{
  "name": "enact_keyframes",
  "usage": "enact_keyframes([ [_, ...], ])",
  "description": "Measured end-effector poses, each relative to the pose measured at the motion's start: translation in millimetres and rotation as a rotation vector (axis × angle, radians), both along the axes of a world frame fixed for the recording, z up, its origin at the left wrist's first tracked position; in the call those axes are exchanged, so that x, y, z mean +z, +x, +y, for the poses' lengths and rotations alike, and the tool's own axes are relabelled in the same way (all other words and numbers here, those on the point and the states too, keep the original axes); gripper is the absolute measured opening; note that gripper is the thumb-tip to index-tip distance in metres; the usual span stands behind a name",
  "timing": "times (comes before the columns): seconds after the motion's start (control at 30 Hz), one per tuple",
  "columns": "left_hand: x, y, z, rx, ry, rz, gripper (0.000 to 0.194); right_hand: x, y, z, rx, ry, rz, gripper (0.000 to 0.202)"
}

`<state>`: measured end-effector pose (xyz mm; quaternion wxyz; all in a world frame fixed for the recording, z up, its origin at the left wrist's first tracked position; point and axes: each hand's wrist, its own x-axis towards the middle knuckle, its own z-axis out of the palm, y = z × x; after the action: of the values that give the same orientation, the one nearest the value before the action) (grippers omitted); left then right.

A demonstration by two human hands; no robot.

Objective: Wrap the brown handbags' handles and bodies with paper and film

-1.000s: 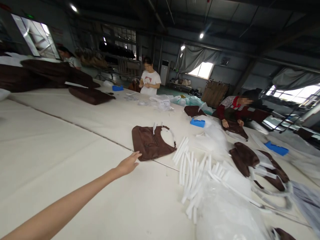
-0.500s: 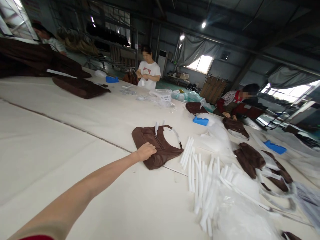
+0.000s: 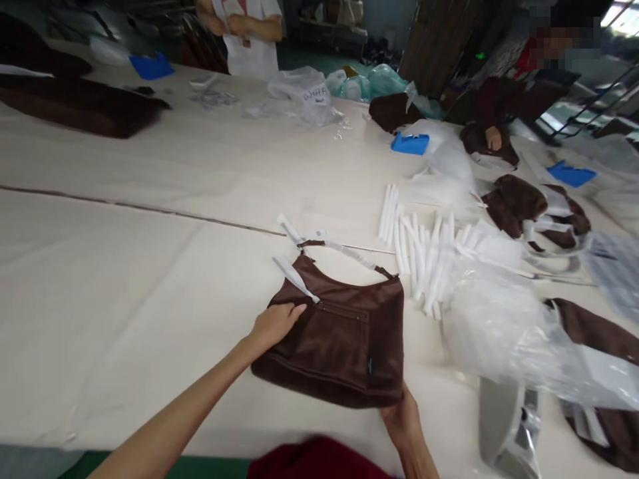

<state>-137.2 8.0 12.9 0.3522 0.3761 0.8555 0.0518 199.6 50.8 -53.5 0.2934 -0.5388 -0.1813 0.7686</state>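
A brown handbag (image 3: 339, 346) with a front zip pocket lies tilted toward me near the table's front edge. Its shoulder strap (image 3: 349, 253) is wrapped in clear film, and a white paper strip (image 3: 294, 278) hangs from the zip pull. At the bag's left side my left hand (image 3: 277, 326) grips it, thumb on the front face and the other fingers partly hidden. Under the lower right corner is my right hand (image 3: 402, 412), its fingers behind the bag, holding that corner.
White foam sticks (image 3: 419, 249) and clear plastic bags (image 3: 499, 326) lie to the right, beside a grey tape dispenser (image 3: 506, 426). More brown bags (image 3: 514, 203) rest farther right. Dark brown material (image 3: 84, 110) lies far left. Two people stand across the table (image 3: 200, 159).
The handbag has come nearer to me and turned so its front faces me. My right hand has come into view at its lower right corner. The camera view has tipped downward.
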Motion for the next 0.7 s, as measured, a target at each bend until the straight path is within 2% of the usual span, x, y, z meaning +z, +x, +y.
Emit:
enact_keyframes([
  [0.07,-7.6,-7,9,0.137,0.024,-0.034,0.056,-1.7,0,-4,-0.051,-0.035,0.041,0.03],
  [0.17,-15.7,-12,42,0.26,0.06,-0.048,0.056,-7.4,-1,-9,-0.111,0.001,0.041,0.029],
  [0.27,-20.5,-7,77,0.29,0.098,-0.019,0.039,-11.9,-1,-13,-0.102,-0.01,0.006,0.024],
  [0.37,-20.9,13,90,0.248,0.22,-0.001,0.032,-11.5,-1,-12,-0.044,-0.074,-0.012,0.02],
  [0.43,-20.9,29,84,0.092,0.334,-0.034,0.036,-10.9,-1,-12,-0.046,-0.094,-0.003,0.019],
  [0.5,-23.4,44,71,-0.197,0.411,-0.066,0.036,-11.5,0,-14,-0.089,-0.09,0.027,0.02],
  [0.57,-29.0,54,59,-0.463,0.392,-0.071,0.038,-11.8,-1,-18,-0.131,-0.091,0.06,0.021],
  [0.6,-32.6,57,55,-0.537,0.346,-0.078,0.041,-10.7,-3,-19,-0.141,-0.091,0.079,0.023],
  [0.63,-36.3,59,52,-0.559,0.293,-0.101,0.045,-7.8,-7,-19,-0.141,-0.084,0.102,0.025],
  [0.7,-42.0,60,52,-0.526,0.235,-0.184,0.054,6.2,-23,-8,-0.123,-0.028,0.169,0.03],
])
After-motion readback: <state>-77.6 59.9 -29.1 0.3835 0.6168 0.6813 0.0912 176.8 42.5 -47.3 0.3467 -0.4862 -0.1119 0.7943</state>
